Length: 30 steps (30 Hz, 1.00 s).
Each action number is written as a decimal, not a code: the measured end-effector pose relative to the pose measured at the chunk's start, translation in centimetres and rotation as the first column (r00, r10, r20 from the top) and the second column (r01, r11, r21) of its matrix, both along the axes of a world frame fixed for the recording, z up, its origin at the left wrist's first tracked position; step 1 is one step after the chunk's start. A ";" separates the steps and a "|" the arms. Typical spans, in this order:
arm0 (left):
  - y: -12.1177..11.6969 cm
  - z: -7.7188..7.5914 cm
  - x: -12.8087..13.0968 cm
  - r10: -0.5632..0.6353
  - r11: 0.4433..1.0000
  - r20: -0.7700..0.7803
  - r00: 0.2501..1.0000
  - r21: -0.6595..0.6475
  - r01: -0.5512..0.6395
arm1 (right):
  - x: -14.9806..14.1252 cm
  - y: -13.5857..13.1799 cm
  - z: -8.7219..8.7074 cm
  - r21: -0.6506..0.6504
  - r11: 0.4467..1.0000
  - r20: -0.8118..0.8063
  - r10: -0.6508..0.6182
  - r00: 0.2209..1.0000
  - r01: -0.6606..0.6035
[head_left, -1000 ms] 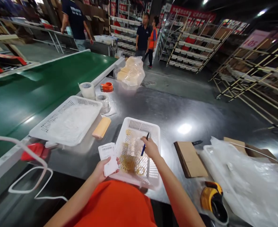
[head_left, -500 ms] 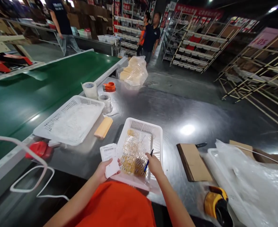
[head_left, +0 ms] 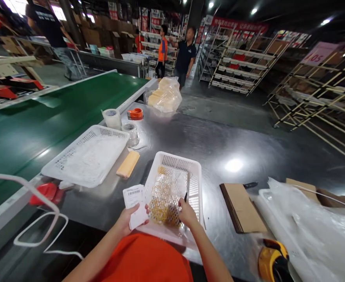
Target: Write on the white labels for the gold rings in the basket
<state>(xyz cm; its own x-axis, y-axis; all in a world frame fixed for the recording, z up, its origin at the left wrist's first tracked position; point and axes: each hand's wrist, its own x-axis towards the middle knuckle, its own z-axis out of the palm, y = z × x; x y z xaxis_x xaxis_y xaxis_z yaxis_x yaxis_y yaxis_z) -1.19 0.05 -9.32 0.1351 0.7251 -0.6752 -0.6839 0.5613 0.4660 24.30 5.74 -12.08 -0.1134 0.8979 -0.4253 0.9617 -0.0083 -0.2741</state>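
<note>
My left hand (head_left: 129, 220) is closed around a small stack of white paper slips (head_left: 134, 199); a barcode shows on the upper one. A pen (head_left: 185, 196) is gripped in my right hand (head_left: 187, 212), its dark end pointing up and its lower part hidden. Both hands are over the near part of a white perforated basket (head_left: 197, 168). Inside the basket lies a clear package with a gold net-like pattern (head_left: 163, 192), partly covered by my right hand. What the package holds I cannot make out.
A second white tray (head_left: 102, 178) stands at left beside the green conveyor belt (head_left: 72, 98). Tape rolls (head_left: 112, 118), an orange tape dispenser (head_left: 135, 114) and a yellow packet (head_left: 128, 164) lie nearby. At right are flat cardboard (head_left: 245, 207), plastic bags (head_left: 316, 223) and a yellow-black tape dispenser (head_left: 272, 260).
My right hand has turned the pen, so its blue lower part no longer shows. The left hand still holds the slips. The view has tilted up slightly, and people in the background have moved.
</note>
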 end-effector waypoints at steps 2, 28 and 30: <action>0.0 -0.2 0.1 -0.004 1.000 0.011 1.000 0.000 0.004 | 0.0 -0.1 0.2 0.019 1.000 -0.029 0.007 1.000 -0.006; 0.1 -1.0 0.4 0.016 1.000 0.040 0.999 0.022 -0.017 | -5.4 2.1 -1.0 0.184 0.978 -0.016 0.106 0.994 -0.102; 0.0 -1.3 0.5 0.023 0.999 0.042 0.999 0.024 -0.024 | -6.2 3.4 -1.5 0.189 0.971 -0.007 0.152 0.988 -0.148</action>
<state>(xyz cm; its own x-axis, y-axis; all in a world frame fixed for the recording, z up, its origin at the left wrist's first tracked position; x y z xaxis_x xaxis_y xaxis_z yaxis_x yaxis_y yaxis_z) -0.71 0.04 -10.62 0.1457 0.7446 -0.6515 -0.7160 0.5338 0.4499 18.07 9.14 -13.61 -0.2602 0.9334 -0.2471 0.9419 0.1890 -0.2777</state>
